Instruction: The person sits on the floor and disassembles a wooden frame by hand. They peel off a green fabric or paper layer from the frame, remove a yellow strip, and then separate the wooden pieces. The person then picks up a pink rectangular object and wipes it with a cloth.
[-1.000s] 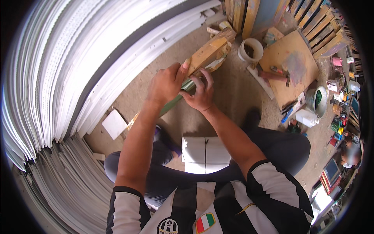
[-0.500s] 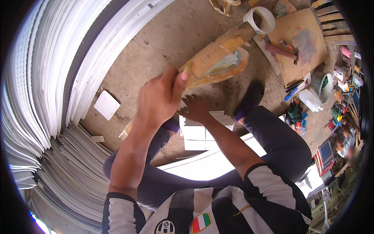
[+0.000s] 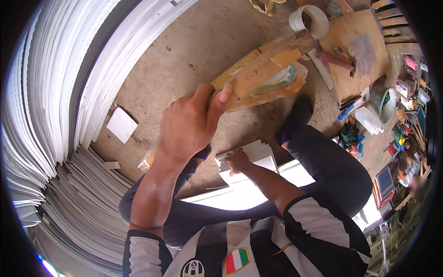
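Observation:
My left hand [image 3: 187,122] is closed around a paint-stained wooden frame [image 3: 272,62], holding it tilted up above the floor. Its middle, smeared pale green and white, shows between the bars; a lower corner of it comes out behind my left forearm. Between my legs lies a stack of white cards [image 3: 260,154], fanned unevenly at its far side. My right hand [image 3: 237,161] rests on the stack's left part with fingers bent over the cards. How many cards it grips is hidden.
Tall piles of white sheets [image 3: 50,87] line the left. One white card [image 3: 122,125] lies on the floor. At the upper right are a white bucket [image 3: 323,23], a stained board [image 3: 369,41] with a reddish bar tool [image 3: 337,61], a second bucket [image 3: 389,102] and pens [image 3: 347,111].
My right hand has gone from spread fingers beyond the stack to gripping its cards, and the stack has turned a little. The frame in my left hand has shifted slightly right.

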{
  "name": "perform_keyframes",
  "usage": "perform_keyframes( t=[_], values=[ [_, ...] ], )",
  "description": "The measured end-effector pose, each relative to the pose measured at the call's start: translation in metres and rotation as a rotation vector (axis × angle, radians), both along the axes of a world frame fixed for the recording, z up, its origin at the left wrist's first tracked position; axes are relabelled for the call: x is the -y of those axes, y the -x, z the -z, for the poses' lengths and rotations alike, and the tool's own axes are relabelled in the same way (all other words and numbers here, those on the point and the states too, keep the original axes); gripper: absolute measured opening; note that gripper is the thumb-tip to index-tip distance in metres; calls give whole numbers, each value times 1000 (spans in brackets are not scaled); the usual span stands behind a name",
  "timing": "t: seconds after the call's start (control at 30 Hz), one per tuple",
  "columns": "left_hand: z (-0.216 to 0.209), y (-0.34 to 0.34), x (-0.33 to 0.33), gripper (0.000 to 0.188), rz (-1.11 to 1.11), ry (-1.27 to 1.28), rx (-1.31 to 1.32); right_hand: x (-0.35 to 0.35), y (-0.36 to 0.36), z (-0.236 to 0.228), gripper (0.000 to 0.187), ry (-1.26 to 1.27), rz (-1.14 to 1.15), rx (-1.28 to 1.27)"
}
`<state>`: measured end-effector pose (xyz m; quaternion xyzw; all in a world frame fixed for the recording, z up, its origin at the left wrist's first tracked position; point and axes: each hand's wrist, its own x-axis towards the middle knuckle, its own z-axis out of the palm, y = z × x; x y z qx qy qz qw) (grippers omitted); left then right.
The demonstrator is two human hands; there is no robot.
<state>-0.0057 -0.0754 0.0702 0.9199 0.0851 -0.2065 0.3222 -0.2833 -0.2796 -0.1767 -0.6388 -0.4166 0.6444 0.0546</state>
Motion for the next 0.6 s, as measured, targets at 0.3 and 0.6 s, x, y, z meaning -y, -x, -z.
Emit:
perform_keyframes(
  t=[0.3,0.6],
  values=[
    [1,1,-10,46,12,32,33,-34,-51,41,101,59,-247,-236],
    [-10,3,-6,60,43,-73,52,-113,-187,27,69,-371,183,-12]
  ],
)
